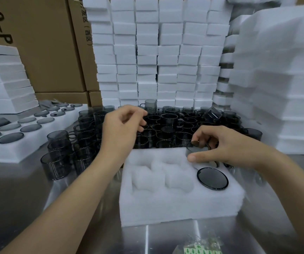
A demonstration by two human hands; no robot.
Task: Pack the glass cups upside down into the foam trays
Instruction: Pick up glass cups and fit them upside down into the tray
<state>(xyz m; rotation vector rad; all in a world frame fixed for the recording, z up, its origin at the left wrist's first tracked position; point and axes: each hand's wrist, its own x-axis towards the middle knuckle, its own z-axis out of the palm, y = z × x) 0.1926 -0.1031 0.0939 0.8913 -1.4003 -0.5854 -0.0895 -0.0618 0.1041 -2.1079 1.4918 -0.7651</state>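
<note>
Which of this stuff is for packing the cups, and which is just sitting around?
For the job: foam tray, held cup, right hand, seated cup, loose cups, filled tray.
Just lying about: cardboard boxes, green-striped packet.

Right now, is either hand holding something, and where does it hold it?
The right hand pinches a dark glass cup by its top edge, thumb on the near side, fingers on the far side. The left hand holds nothing.
</note>
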